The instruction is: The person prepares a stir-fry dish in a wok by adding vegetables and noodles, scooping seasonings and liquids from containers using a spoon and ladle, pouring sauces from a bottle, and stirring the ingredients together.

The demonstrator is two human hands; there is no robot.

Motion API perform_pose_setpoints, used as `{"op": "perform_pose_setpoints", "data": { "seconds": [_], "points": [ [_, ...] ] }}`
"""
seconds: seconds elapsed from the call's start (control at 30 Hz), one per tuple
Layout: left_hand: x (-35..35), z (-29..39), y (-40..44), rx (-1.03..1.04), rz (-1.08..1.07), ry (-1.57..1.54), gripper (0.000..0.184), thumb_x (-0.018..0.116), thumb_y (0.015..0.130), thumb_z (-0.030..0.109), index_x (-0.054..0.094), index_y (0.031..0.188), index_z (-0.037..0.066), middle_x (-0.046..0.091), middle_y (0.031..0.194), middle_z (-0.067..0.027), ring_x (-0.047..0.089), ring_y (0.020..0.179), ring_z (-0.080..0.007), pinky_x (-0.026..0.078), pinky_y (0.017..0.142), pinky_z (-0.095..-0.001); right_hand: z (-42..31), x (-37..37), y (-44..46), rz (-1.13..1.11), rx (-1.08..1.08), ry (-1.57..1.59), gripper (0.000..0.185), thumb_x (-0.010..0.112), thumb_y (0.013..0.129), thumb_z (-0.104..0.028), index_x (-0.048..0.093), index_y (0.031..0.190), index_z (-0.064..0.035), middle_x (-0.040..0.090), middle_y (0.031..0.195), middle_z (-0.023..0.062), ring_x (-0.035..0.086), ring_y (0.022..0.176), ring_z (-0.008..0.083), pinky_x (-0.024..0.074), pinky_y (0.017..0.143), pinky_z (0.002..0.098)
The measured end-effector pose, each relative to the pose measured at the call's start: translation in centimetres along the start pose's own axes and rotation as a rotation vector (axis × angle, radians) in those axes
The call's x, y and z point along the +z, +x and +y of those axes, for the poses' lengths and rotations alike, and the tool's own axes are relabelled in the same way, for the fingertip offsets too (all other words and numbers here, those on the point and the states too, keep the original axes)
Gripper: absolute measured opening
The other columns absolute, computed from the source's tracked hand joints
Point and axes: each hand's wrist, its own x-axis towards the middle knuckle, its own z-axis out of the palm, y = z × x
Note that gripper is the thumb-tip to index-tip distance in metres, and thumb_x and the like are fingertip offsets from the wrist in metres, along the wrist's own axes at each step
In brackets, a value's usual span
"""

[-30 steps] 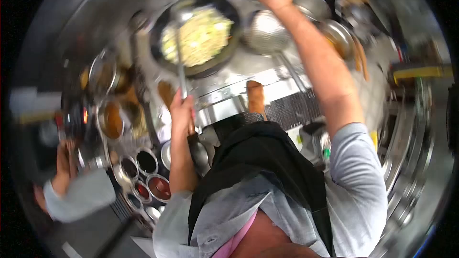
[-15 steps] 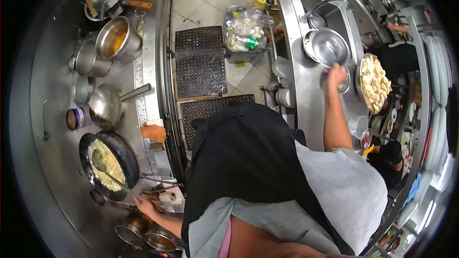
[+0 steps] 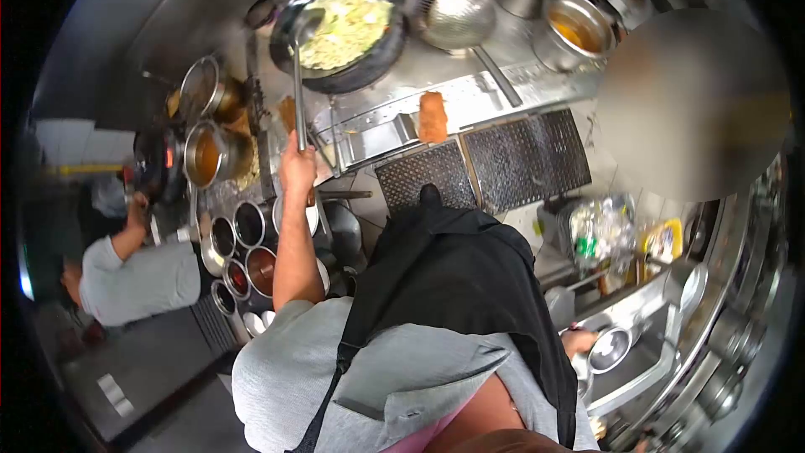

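Observation:
My left hand (image 3: 298, 169) is closed round the handle of a long ladle (image 3: 299, 92). The ladle's bowl rests in the black wok (image 3: 369, 67), on the near-left part of the pale shredded food (image 3: 348, 29). At the lower right, beside the sink, my right hand (image 3: 579, 341) is partly hidden by my body, its fingers at the rim of a small metal bowl (image 3: 610, 349). A perforated strainer (image 3: 457, 17) lies right of the wok, and a folded orange-brown cloth (image 3: 433, 117) is on the stove's front edge.
Metal pots (image 3: 573, 31) stand at the back right, sauce containers (image 3: 261, 270) at the left. A co-worker (image 3: 147, 281) is at far left. Black mats (image 3: 527, 159) cover the floor near a bin of plastic waste (image 3: 601, 231). The sink (image 3: 641, 361) is at lower right.
My right hand has gone from the back of the stove to the sink side with the metal bowl. The view has swung to the sink and back; the ladle stays in the wok.

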Motion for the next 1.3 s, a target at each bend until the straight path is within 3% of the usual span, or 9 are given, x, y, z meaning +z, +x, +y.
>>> {"op": "perform_pose_setpoints", "data": {
  "seconds": [0.07,0.2,0.37,0.47,0.53,0.63,0.9,0.97,1.3],
  "points": [
    [-0.1,-2.2,-0.3,0.027,0.05,0.202,0.059,0.059,0.093,0.022,0.043,0.148,0.008,0.068,0.104,-0.0293,0.065,0.098,-0.0482,0.051,0.083,-0.0533,0.3,4.9,-7.3,-0.386,-0.319,-0.456,0.041,0.051,0.099,-0.035,0.05,0.072,-0.0039,0.049,0.063,0.0052,0.05,0.05,0.0209,0.0446,0.043,0.0372],
    [-0.6,-1.0,-1.3,-0.041,0.084,0.104,0.06,0.058,0.095,0.023,0.039,0.151,0.013,0.069,0.099,-0.0281,0.066,0.094,-0.0471,0.051,0.082,-0.0527,6.6,17.8,-9.1,-0.799,-0.855,-0.607,0.038,0.053,0.104,-0.035,0.054,0.089,-0.0001,0.049,0.078,0.0056,0.046,0.073,0.0172,0.0435,0.068,0.0332],
    [3.1,-4.9,2.6,-0.012,0.079,-0.042,0.057,0.055,0.095,0.019,0.041,0.149,0.01,0.068,0.105,-0.0285,0.067,0.091,-0.0445,0.052,0.081,-0.0497,6.9,29.8,-32.2,-1.478,-0.76,-0.45,0.026,0.057,0.104,-0.026,0.048,0.089,-0.0067,0.046,0.072,0.0,0.044,0.062,0.009,0.0418,0.051,0.0273],
    [2.8,-0.8,0.5,-0.141,0.084,-0.526,0.061,0.059,0.098,0.021,0.037,0.153,0.008,0.07,0.107,-0.0131,0.056,0.055,-0.0152,0.053,0.054,-0.0347,6.8,31.3,-43.1,-1.795,-0.684,-0.423,0.022,0.055,0.104,-0.022,0.047,0.094,-0.005,0.047,0.074,0.0014,0.047,0.06,0.0083,0.0423,0.048,0.0263],
    [-1.5,4.6,-3.9,-0.322,0.035,-0.776,0.065,0.059,0.097,0.016,0.031,0.156,0.01,0.06,0.076,-0.0035,0.051,0.049,-0.011,0.046,0.045,-0.0286,7.9,32.8,-45.8,-1.956,-0.766,-0.497,0.019,0.055,0.104,-0.02,0.047,0.094,-0.0059,0.047,0.078,0.0022,0.045,0.058,0.0086,0.0403,0.049,0.0259],
    [-3.0,5.1,-10.7,-0.282,0.164,-1.021,0.069,0.058,0.097,0.01,0.026,0.158,0.012,0.052,0.069,-0.0005,0.048,0.047,-0.0098,0.041,0.042,-0.0266,9.1,34.2,-46.6,-2.167,-0.858,-0.595,0.018,0.056,0.103,-0.018,0.047,0.093,-0.0065,0.046,0.078,0.0018,0.042,0.057,0.0091,0.0386,0.05,0.0262],
    [-6.2,0.5,-26.1,-0.633,0.776,-0.988,0.07,0.053,0.096,0.005,0.024,0.159,0.013,0.051,0.067,-0.0003,0.047,0.044,-0.0104,0.041,0.04,-0.026,10.8,38.8,-50.4,-2.354,-0.917,-0.731,0.016,0.058,0.101,-0.015,0.052,0.093,-0.0031,0.053,0.084,0.0039,0.052,0.073,0.0135,0.0462,0.067,0.0304],
    [-6.7,-3.0,-26.5,-0.727,0.885,-0.878,0.055,0.051,0.094,0.005,0.041,0.148,0.008,0.052,0.068,-0.001,0.047,0.044,-0.0101,0.041,0.04,-0.0261,12.1,38.4,-56.5,-2.468,-1.025,-0.555,0.014,0.059,0.1,-0.014,0.055,0.103,-0.0014,0.057,0.089,0.0046,0.055,0.08,0.0151,0.0484,0.075,0.0306],
    [-7.1,-14.5,-27.1,-0.822,0.947,-0.927,0.039,0.051,0.093,0.005,0.051,0.132,0.004,0.054,0.068,-0.0018,0.05,0.046,-0.012,0.042,0.042,-0.0279,15.7,26.9,-73.2,-2.63,-1.02,-0.328,0.024,0.063,0.097,-0.014,0.06,0.116,0.0001,0.063,0.094,0.0052,0.058,0.085,0.0138,0.0492,0.081,0.0296]
  ]
}}
